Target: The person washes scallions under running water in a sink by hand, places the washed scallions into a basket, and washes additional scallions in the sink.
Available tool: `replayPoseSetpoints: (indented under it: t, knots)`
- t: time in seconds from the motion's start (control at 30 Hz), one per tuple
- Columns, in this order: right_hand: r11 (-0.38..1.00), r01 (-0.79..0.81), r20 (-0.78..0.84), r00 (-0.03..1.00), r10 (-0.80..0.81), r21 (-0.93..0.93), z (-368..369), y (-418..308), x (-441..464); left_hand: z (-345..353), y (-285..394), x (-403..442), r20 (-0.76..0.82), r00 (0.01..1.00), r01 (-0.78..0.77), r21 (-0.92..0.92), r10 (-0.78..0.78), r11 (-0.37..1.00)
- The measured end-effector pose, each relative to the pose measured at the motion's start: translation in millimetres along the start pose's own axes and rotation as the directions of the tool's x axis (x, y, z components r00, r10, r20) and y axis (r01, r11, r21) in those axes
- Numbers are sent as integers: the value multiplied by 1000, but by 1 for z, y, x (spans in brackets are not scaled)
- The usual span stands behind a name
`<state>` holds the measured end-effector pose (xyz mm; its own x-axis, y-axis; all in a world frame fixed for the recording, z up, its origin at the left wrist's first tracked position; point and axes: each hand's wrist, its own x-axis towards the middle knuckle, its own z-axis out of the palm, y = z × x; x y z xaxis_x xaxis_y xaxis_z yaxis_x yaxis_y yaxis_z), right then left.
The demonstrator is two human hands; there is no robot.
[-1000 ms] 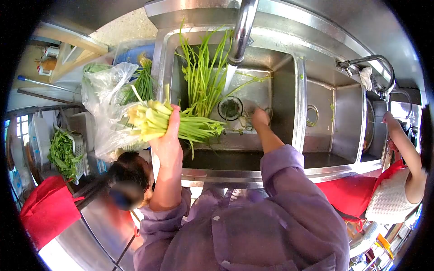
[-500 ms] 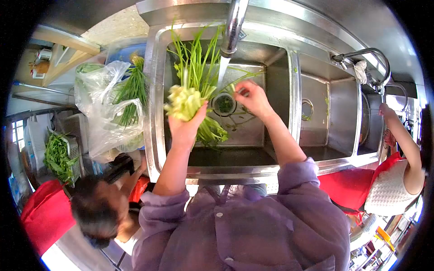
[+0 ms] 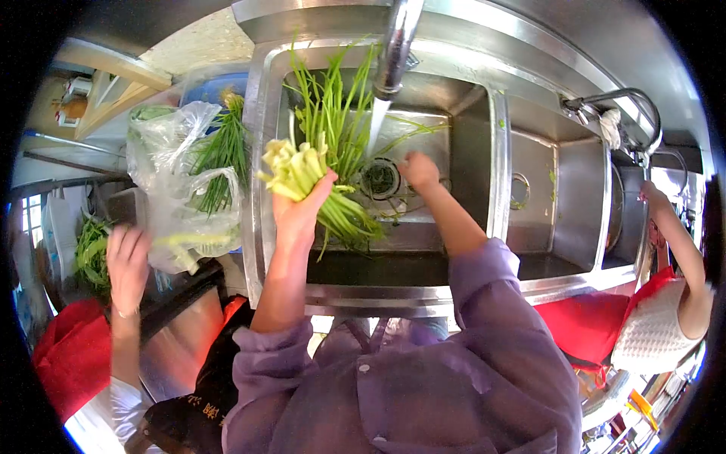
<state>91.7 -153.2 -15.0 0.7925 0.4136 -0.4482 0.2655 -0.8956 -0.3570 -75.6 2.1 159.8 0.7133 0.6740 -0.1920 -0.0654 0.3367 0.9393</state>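
My left hand (image 3: 299,212) is wrapped round a bunch of green stalks (image 3: 302,168), pale cut ends up and leafy ends hanging over the left sink basin (image 3: 408,234). Long thin green stems (image 3: 333,113) lie in that basin behind the bunch. Water runs from the faucet (image 3: 396,53) beside them. My right hand (image 3: 420,171) is low over the basin, just right of the drain (image 3: 380,180), with its fingers curled. Whether it holds anything is hidden. Scraps of greens lie in and around the drain.
At the left are a plastic bag (image 3: 178,189) with greens and a basket of leafy greens (image 3: 92,253). A co-worker's hand (image 3: 128,261) reaches in there. Another person's arm (image 3: 678,234) is at the far right, past a second basin (image 3: 533,227) and its faucet (image 3: 635,94).
My right hand first rose toward the bunch, then dropped back beside the drain. The bunch turned so its cut ends point up. At the left, the co-worker's hand has come into view near the bag.
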Motion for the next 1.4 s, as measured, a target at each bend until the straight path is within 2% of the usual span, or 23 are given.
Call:
replayPoseSetpoints:
  t: [0.07, 0.13, 0.2, 0.23, 0.27, 0.33, 0.4, 0.47, 0.63, 0.7, 0.73, 0.8, 0.83, 0.87, 0.9, 0.93, 0.97, 1.0, 1.1, 1.2, 1.27, 1.33, 1.4]
  knots:
    - [984, -152, 24, 988, 155, -92, 50, 36, 10, -11, 3, -4, -32, 999, 22, 7, -22, 1000]
    - [975, -160, -51, 987, 154, -151, 62, 33, 1, -23, 2, -8, 18, 1000, 12, 38, -13, 999]
    - [999, 30, 69, 997, -28, -42, 67, 37, 8, -29, -1, -11, 23, 999, 23, 33, -24, 999]
    - [993, 77, -27, 997, -75, 84, 57, 24, 6, -29, -3, -10, 21, 999, 30, 52, -31, 998]
    - [994, 78, -29, 997, -76, 77, 43, 12, 1, -29, -3, -9, 21, 999, 30, 69, -32, 997]
    - [870, 285, -208, 954, -216, 403, -14, -31, -24, -22, -3, -6, 31, 998, 47, 61, -49, 997]
    - [773, 352, -256, 934, -250, 528, -61, -70, -55, -6, -5, -2, -12, 995, 98, 13, -98, 995]
    - [674, 531, -422, 840, -340, 514, -85, -92, -71, 7, -8, 4, 14, 999, 43, 67, -44, 997]
    - [630, 587, -361, 809, -463, 508, -121, -115, -89, 26, -10, 15, 107, 992, 66, -11, -65, 998]
    - [579, 720, -434, 693, -576, 382, -119, -109, -87, 32, -10, 19, 104, 989, 115, -129, -102, 985]
    - [583, 718, -434, 696, -573, 381, -119, -105, -85, 31, -9, 18, 107, 989, 119, -131, -105, 984]
    - [356, 522, -292, 796, -530, 775, -119, -93, -77, 29, -6, 18, 138, 975, 201, -210, -175, 957]
    - [503, 409, -203, 887, -414, 762, -120, -82, -71, 21, -8, 17, 94, 967, 251, -220, -236, 943]
    - [637, 437, -245, 896, -370, 636, -101, -62, -51, 12, -16, 19, 25, 982, 186, -177, -185, 966]
    - [886, 383, -219, 917, -333, 260, -84, -44, -39, 7, -10, 16, 46, 990, 137, -130, -132, 982]
    - [981, 182, -48, 982, -185, -67, -60, -26, -27, 3, 0, 11, 70, 994, 86, -82, -80, 993]
    - [958, 112, 59, 993, -100, -266, -15, 8, -9, -1, 5, 7, 43, 996, 80, -55, -78, 995]
    - [942, 22, 148, 989, 29, -334, -4, 13, -21, -5, 10, 4, 35, 996, 80, -52, -78, 995]
    - [864, -77, 30, 994, 106, -498, 56, 63, -29, -18, 22, -2, 4, 1000, 24, 53, -24, 998]
    - [867, 68, 203, 978, 38, -494, 52, 73, -34, -36, 19, -3, 37, 999, 0, -34, 2, 999]
    - [884, 24, 150, 987, 52, -467, 48, 68, -22, -39, 20, -4, 20, 1000, 7, -51, -6, 999]
    - [989, 31, 22, 999, -28, -146, 14, 30, -21, -41, 18, -4, 9, 1000, 5, -47, -4, 999]
    - [949, 267, -95, 962, -254, 165, -27, -13, -30, -39, 12, 0, 23, 1000, 22, -29, -22, 999]
